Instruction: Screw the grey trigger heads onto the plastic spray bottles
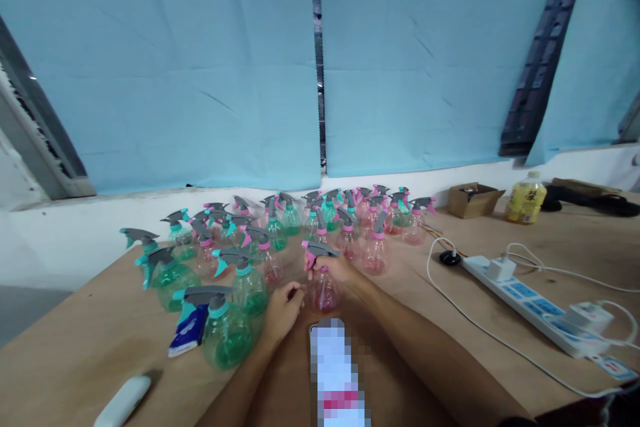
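Two hands on one pink spray bottle among dozens on a workshop table

From my remote seat I see blue fabric blinds (190,67) hanging behind a bare wooden tabletop (100,340), where a white power strip (535,307) lies. In front of the crowd of green and pink bottles (280,227), the right hand (337,270) wraps the neck of the small pink translucent plastic spray bottle with grey trigger (323,283), standing at centre. The left hand (283,310), fingers curled, touches its round belly. I judge it light, thin-walled, slightly slick; the neck grips best.
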Motion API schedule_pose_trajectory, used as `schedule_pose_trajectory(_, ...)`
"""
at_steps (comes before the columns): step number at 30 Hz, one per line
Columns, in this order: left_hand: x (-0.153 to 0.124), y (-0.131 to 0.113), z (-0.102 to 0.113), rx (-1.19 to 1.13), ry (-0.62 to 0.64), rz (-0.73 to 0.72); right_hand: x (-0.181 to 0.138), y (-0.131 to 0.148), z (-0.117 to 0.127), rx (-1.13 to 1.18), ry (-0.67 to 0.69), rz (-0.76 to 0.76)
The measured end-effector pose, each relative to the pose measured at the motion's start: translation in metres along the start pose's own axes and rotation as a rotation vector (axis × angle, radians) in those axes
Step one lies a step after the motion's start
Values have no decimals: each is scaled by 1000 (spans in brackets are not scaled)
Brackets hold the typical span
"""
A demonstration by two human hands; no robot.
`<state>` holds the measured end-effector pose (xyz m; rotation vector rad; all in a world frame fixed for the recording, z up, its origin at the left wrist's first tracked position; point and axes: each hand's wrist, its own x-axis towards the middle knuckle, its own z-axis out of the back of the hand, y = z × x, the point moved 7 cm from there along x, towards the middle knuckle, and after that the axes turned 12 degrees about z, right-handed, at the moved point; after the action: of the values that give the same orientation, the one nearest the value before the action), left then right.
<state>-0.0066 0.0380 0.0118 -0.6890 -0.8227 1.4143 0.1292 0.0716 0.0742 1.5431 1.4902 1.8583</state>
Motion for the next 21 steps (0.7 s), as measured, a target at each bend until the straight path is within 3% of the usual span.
schedule_pose_trajectory(3,0,0,0,19,13,2,1,-1,1,-55,3,-20)
schedule_pose_trajectory(9,-1,0,0,18,10,15,2,6,1,-9,-8,84)
schedule_pose_trajectory(21,-2,-3,0,42,-2,-15,2,3,7,-69,37,79)
